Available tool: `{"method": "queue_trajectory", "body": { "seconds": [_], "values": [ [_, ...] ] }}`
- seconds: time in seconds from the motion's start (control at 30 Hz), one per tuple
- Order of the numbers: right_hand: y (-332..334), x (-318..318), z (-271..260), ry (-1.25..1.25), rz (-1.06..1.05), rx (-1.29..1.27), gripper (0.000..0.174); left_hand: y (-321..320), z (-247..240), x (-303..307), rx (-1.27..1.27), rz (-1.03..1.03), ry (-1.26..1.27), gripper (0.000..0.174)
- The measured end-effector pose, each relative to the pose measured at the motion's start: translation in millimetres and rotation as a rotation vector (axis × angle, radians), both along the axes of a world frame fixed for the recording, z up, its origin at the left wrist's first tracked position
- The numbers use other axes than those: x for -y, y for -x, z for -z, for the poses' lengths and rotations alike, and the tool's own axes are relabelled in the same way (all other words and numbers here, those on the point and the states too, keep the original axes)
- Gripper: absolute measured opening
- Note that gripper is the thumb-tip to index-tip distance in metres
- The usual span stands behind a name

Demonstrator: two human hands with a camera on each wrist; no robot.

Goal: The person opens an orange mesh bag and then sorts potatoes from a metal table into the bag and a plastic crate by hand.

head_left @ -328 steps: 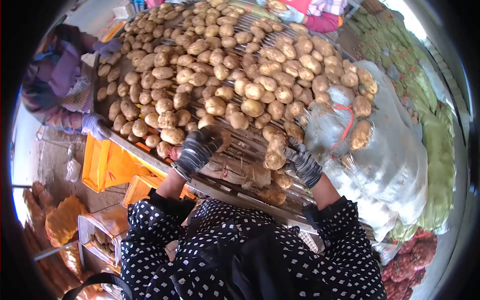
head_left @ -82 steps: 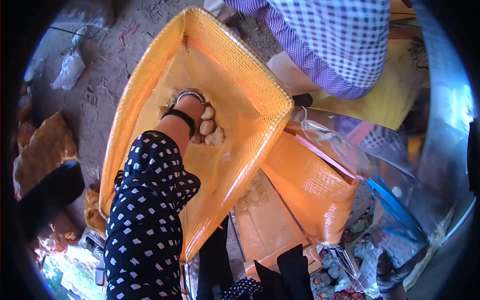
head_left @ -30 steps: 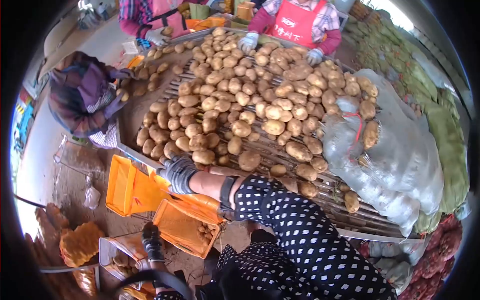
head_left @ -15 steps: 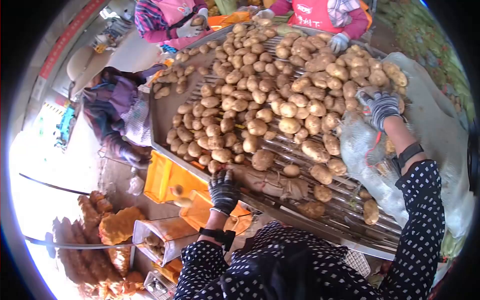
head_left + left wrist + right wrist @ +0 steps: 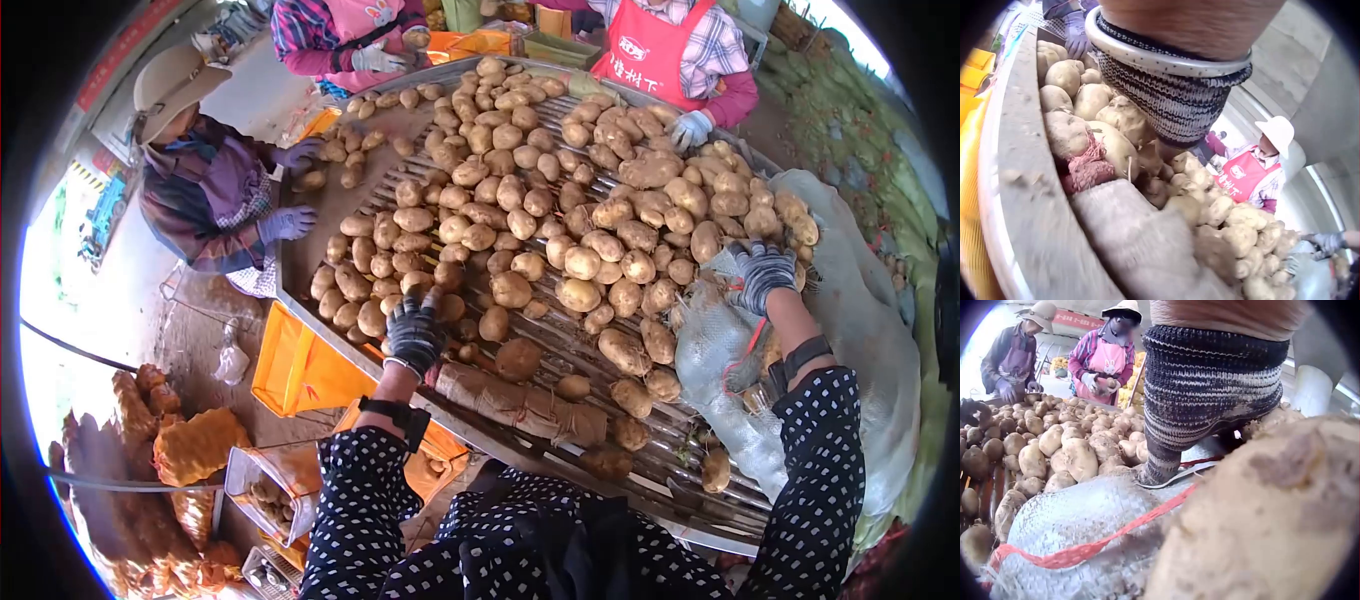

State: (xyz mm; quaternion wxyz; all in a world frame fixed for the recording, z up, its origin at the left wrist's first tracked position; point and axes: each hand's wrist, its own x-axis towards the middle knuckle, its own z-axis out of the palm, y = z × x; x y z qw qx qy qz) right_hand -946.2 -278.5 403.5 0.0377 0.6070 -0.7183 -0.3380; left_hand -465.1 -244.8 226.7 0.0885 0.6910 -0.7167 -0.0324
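Potatoes [image 5: 510,290] cover much of the slatted table [image 5: 281,262]. My left hand [image 5: 415,332], in a striped grey glove, reaches over the near edge with its fingers spread and touching potatoes. In the left wrist view the glove [image 5: 1166,94] hides its own fingers; potatoes [image 5: 1094,100] lie beside it. My right hand [image 5: 765,275] rests, fingers extended, where the pale woven sack [image 5: 725,345] meets the potato pile. The right wrist view shows that glove [image 5: 1210,394] against the sack [image 5: 1091,519], beside a red strip [image 5: 1079,555], with a large potato [image 5: 1260,519] close by.
A rolled brown sack [image 5: 520,403] lies along the near edge. Orange crates [image 5: 310,365] and a clear-sided bin [image 5: 272,490] stand below at the left. One person [image 5: 205,190] works at the left side, two others [image 5: 350,40] [image 5: 665,60] across the table.
My left hand has risen from beside the crates to the table edge, then onto the potatoes. My right hand has gone from the near left edge to the pale sack.
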Motion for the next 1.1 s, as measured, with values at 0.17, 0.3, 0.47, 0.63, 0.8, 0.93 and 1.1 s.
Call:
{"method": "queue_trajectory", "body": {
  "seconds": [0.17, 0.3, 0.47, 0.63, 0.8, 0.93, 1.1],
  "values": [
    [-9, 6, 0, -0.032, 0.058, -0.059, 0.085, -39, 3, 29, 0.049, 0.359, 0.162, 0.049],
    [-21, 6, -3, -0.047, 0.113, -0.085, 0.087, -60, 6, 34, -0.065, 0.428, 0.311, 0.042],
    [-22, 8, 3, -0.039, 0.14, -0.11, 0.089, -90, 14, 56, -0.235, 0.382, 0.408, 0.047],
    [-19, 8, 9, -0.029, 0.138, -0.118, 0.092, -107, -9, 110, -0.092, -0.008, 0.035, 0.05],
    [-29, 12, 5, -0.061, 0.192, -0.129, 0.092, -133, -27, 127, -0.223, -0.13, -0.052, 0.046],
    [-37, 25, 1, -0.04, 0.211, -0.075, 0.082, -152, -2, 100, -1.033, -0.246, 0.129, 0.04],
    [-137, 30, 14, 0.167, -0.305, 0.554, 0.058, -122, -8, 25, -1.763, -0.441, 0.067, 0.031]
  ]
}}
